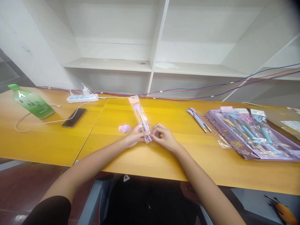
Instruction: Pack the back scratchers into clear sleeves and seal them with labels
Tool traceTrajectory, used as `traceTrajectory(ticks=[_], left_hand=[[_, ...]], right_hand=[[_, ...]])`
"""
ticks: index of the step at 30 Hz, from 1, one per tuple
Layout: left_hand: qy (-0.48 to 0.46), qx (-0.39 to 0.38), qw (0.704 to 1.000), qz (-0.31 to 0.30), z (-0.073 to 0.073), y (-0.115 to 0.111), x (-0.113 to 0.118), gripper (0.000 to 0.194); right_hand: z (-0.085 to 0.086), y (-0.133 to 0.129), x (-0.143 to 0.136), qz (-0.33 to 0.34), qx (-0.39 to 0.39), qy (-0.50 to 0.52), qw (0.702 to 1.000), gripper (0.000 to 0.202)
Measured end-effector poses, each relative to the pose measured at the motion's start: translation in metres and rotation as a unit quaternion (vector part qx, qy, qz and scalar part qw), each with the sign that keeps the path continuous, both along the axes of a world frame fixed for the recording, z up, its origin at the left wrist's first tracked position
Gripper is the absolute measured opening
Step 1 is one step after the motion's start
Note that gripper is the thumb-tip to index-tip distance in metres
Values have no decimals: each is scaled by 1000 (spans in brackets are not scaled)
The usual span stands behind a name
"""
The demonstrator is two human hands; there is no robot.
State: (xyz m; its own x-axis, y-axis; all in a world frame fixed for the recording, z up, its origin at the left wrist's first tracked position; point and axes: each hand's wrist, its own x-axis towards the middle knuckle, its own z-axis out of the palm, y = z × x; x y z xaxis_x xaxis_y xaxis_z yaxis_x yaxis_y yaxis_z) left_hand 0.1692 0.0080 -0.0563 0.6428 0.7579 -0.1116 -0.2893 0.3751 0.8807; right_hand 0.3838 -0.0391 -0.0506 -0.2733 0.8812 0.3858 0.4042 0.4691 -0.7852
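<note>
A clear plastic bag [140, 117] with a pink top holds a purple stick with a claw-shaped end. My left hand [136, 136] is closed round the bag's lower part, thumb on top. My right hand [164, 137] pinches at the bag's lower end, thumb and forefinger together, right beside the left fingertips. Small pink-purple cards [124, 128] lie on the table left of the bag. Two loose sticks [199, 119], one blue and one purple, rest farther right.
A purple display box [241, 147] full of bagged sticks stands at the right on the yellow table [150, 162]. At the left are a green bottle [34, 101], a phone [74, 117] and a power strip [82, 98]. White shelves rise behind, with cables along the back.
</note>
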Motion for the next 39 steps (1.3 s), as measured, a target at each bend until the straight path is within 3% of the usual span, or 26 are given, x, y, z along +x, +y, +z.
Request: traceTrajectory(ticks=[9, 17, 21, 24, 31, 39], left_hand=[[27, 80, 996, 11, -2, 2, 1, 96], [20, 78, 997, 18, -11, 4, 3, 89], [12, 88, 996, 28, -13, 4, 4, 87], [19, 100, 994, 29, -14, 4, 4, 89], [44, 102, 994, 2, -13, 1, 4, 92], [133, 230, 963, -43, -10, 6, 1, 98]], right_hand=[[4, 1, 1, -17, 9, -9, 1000, 25], [-7, 4, 3, -36, -59, 33, 997, 24], [-4, 3, 5, -25, -103, 47, 993, 33], [-2, 3, 5, 2, -135, 17, 991, 38], [-10, 5, 6, 20, -125, -53, 991, 48], [-8, 4, 7, 35, -123, -75, 989, 48]])
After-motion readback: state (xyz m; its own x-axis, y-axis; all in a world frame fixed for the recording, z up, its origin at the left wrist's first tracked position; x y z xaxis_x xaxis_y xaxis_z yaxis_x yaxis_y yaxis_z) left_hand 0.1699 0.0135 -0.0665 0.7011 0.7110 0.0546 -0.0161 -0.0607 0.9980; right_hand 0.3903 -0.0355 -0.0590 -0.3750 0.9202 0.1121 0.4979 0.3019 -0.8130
